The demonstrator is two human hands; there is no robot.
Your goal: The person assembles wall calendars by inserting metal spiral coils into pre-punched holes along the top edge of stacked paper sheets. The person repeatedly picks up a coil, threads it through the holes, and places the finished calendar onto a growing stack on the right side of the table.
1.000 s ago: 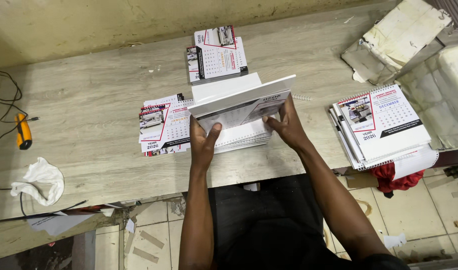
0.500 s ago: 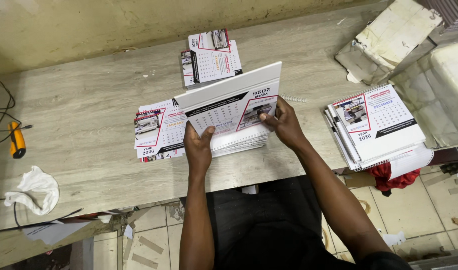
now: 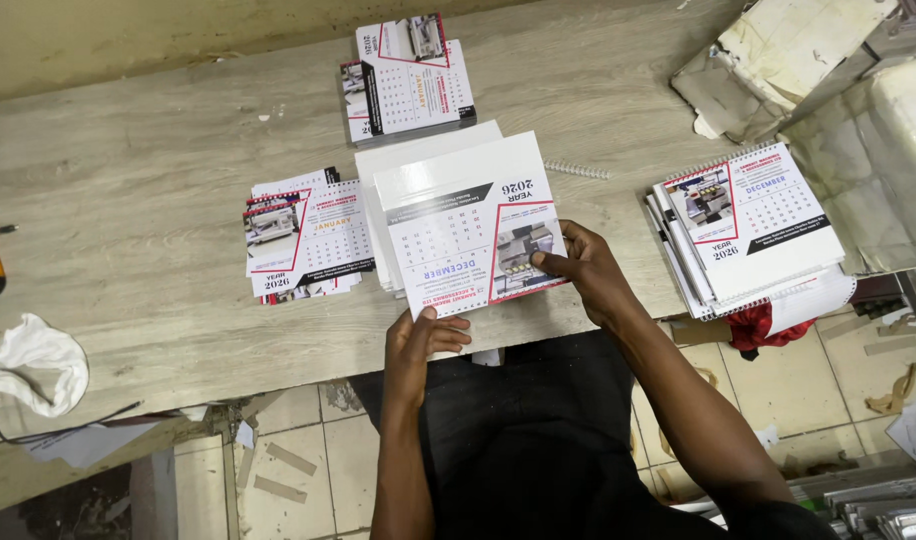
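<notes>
Both hands, left [image 3: 423, 345] and right [image 3: 588, 270], pinch calendar sheet [image 3: 470, 225] flat onto centre stack [image 3: 378, 215]; next: square edges, release.

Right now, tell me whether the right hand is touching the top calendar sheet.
Touching. The head view shows the right hand with fingertips pressed on the top calendar sheet at its picture corner; no gap shows between them.
</notes>
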